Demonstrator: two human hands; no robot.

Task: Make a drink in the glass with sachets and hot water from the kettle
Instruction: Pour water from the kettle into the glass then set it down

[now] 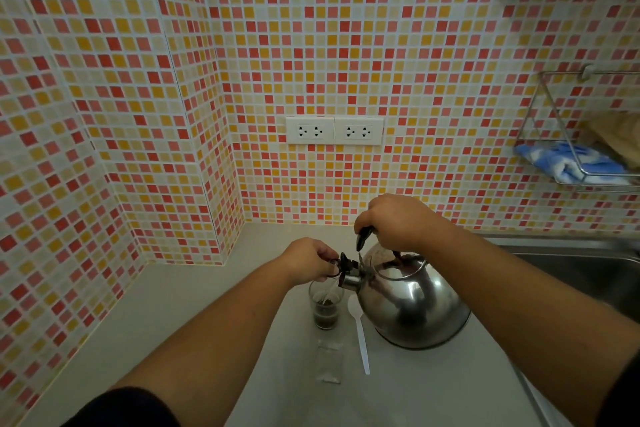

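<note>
Hiding kettle [412, 302] handle, right hand [398, 222]

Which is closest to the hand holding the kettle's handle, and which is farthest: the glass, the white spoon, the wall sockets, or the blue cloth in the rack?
From the right hand:
1. Glass, just below and to its left, under the spout.
2. White spoon, lying on the counter beside the kettle.
3. Wall sockets, up on the tiled wall.
4. Blue cloth, in the wire rack far right.
</note>
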